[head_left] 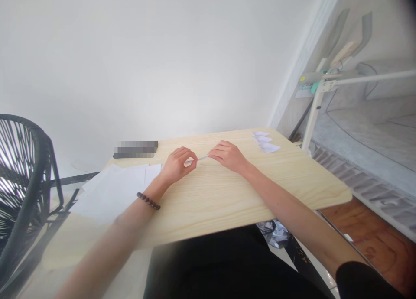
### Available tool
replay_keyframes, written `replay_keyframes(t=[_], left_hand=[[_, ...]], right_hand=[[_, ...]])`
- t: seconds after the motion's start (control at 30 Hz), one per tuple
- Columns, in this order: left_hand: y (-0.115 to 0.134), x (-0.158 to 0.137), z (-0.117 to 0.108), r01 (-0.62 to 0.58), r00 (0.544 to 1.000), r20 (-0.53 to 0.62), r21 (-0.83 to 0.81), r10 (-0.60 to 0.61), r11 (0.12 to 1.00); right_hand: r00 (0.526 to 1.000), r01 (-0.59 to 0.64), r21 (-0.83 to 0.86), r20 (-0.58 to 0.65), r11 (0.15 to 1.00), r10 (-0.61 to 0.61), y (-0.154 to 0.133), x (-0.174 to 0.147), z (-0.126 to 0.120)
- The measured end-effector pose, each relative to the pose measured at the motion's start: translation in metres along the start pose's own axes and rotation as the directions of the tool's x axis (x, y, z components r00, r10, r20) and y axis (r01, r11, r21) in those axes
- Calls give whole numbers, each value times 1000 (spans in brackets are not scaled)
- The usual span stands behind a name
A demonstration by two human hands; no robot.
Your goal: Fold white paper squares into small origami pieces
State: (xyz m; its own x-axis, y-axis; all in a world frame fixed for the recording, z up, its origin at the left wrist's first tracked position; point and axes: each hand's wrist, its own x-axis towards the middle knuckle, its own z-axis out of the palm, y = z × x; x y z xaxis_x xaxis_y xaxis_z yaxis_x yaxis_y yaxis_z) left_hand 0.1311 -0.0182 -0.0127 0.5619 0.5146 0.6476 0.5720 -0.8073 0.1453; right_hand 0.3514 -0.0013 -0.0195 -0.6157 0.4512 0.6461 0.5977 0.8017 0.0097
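Note:
A thin white strip of folded paper [202, 157] stretches between my two hands, just above the wooden table. My left hand [178, 164], with a dark bead bracelet on its wrist, pinches one end between thumb and fingers. At the other end, my right hand [229, 156] closes its fingertips on the paper. How the paper is folded inside my fingers is hidden. Several small folded paper pieces [269, 147] lie in an overlapping row near the table's back right corner. Left of my left hand, loose white sheets [113, 188] are spread out.
The light wooden table [208, 208] stands against a white wall. A dark, pixelated object [135, 150] lies at its back left. A black woven chair [30, 177] is at the left. Crumpled silvery material [275, 233] shows below the front edge; a white metal frame [312, 121] rises at right.

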Motion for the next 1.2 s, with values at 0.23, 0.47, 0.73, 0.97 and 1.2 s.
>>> replay_keyframes(t=[0.23,0.47,0.73,0.97,1.2], left_hand=[[-2,-1,0,23,1000,-21,3,-23,1000],[1,-2,0,36,999,-21,-52,-37,998],[-4,-4,3,362,925,11,-334,-381,870],[-15,-8,9,491,858,155,-531,-490,691],[-9,-9,7,537,841,276,-527,-465,659]], right_hand=[[999,-53,38,3,998,53,9,-4,-5],[999,-40,131,1,991,40,-9,2,-2],[934,-353,452,119,820,336,-14,1,1],[821,-553,614,283,564,497,-13,-3,6],[781,-603,640,353,476,515,-12,-5,10]])
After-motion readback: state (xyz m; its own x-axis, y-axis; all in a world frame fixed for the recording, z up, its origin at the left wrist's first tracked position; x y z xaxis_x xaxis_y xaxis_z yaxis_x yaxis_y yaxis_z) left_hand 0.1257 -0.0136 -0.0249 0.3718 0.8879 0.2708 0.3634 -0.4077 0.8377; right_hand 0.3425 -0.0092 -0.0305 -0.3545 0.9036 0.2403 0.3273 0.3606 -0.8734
